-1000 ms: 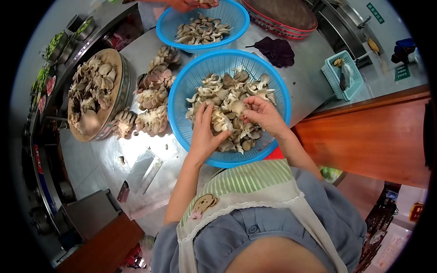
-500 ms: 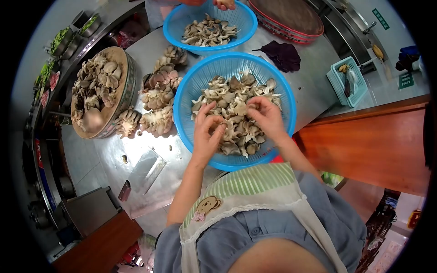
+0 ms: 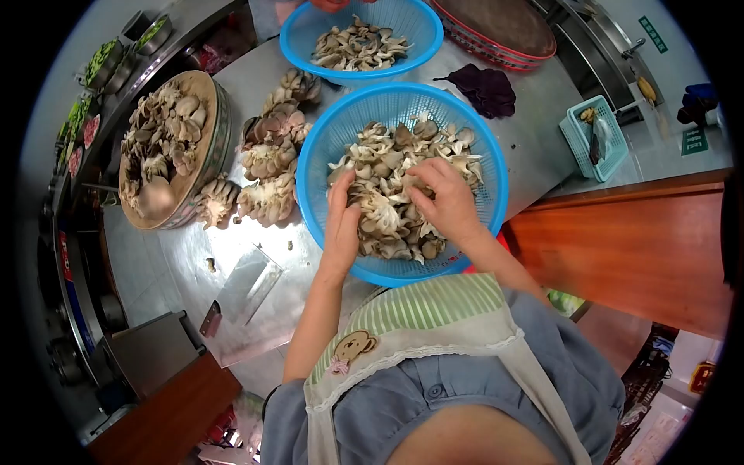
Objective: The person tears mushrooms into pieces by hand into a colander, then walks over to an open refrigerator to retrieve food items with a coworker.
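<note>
A blue perforated basket [image 3: 308, 203] in front of me holds many loose oyster mushrooms [image 3: 403, 147]. My left hand [image 3: 341, 225] is over its left side, fingers stretched upward and the thumb a little apart. Beside that thumb a pale-gilled oyster mushroom clump [image 3: 381, 217] lies on the pile. My right hand [image 3: 447, 201] reaches in from the right, fingers bent and parted from the thumb, the tips down at the mushrooms. I see nothing gripped in either hand, though the right fingertips partly hide what is under them.
Whole oyster mushroom clusters [image 3: 267, 198] lie left of the basket, beside a round tub [image 3: 225, 124] of more mushrooms. A cleaver [image 3: 248, 287] rests on the metal table. Behind, a person's hand [image 3: 329, 4] is above a second blue basket [image 3: 298, 58]. A dark purple cloth [image 3: 484, 91] lies right.
My left fingers have straightened from a curl and the right ones have parted from a pinch. A pale-gilled clump now shows between my hands. The other person's hand above the far basket has moved mostly out of view.
</note>
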Demonstrator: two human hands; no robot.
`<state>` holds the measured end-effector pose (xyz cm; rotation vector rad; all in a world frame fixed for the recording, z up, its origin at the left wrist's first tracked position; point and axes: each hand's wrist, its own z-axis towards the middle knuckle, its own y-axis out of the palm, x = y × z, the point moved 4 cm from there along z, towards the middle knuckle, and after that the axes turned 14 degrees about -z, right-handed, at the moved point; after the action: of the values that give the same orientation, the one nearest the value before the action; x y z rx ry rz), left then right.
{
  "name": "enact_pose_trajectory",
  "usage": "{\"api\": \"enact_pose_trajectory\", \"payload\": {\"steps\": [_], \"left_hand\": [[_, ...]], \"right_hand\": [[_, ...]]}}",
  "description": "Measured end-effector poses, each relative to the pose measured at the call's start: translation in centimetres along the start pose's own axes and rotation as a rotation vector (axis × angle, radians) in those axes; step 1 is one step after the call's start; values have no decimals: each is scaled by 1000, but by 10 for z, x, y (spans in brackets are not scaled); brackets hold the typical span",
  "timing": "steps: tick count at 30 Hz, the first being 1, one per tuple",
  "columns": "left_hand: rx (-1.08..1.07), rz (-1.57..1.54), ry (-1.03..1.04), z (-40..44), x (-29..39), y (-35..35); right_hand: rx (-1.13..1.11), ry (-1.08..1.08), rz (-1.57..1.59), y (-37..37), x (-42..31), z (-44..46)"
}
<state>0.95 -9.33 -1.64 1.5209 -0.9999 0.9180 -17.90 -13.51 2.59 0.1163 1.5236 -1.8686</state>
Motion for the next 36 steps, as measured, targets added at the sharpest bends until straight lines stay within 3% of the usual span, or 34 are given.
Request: {"api": "enact_pose_trajectory", "payload": {"steps": [1, 2, 3, 5, 6, 10, 12, 16, 18, 25, 28, 29, 31, 33, 35, 36], "left_hand": [[5, 5, -35, -2, 0, -2], [0, 21, -39, -2, -1, -4], [-6, 40, -47, -4, -2, -6], [-32, 129, 49, -1, -11, -12], [-54, 219, 147, 0, -6, -9], [-70, 257, 71, -4, 2, -1], [-68, 154, 57, -3, -1, 0], [-134, 177, 42, -2, 0, 7], [-153, 284, 84, -3, 2, 9], [-111, 506, 205, -3, -4, 9], [-74, 507, 219, -1, -8, -1], [-74, 478, 201, 0, -8, -2], [-80, 449, 180, 0, -6, -1], [-78, 439, 179, 0, -3, 2], [-71, 432, 151, 0, -2, 3], [-60, 427, 121, 0, -3, 2]], "right_hand": [[18, 51, 12, -8, -1, 3], [-206, 181, 147, -5, -3, 4], [-207, 183, 145, -2, -7, 2], [-215, -115, 41, 5, -30, -2], [-268, -73, 26, 9, -34, -5], [-252, -7, -84, 19, -24, -9], [-378, 75, 120, 20, -10, -7], [-198, 58, 119, 14, -10, -2], [-95, -211, -68, 5, -27, 0], [-139, -50, -118, 12, 1, -2], [-315, 412, 421, 14, 30, -6], [-317, 413, 420, 13, 36, -6], [-193, 353, 816, 12, 47, -4], [-142, 263, 633, 2, 49, 0], [154, -48, -99, -31, 19, 11], [155, -46, -97, -34, 14, 11]]}}
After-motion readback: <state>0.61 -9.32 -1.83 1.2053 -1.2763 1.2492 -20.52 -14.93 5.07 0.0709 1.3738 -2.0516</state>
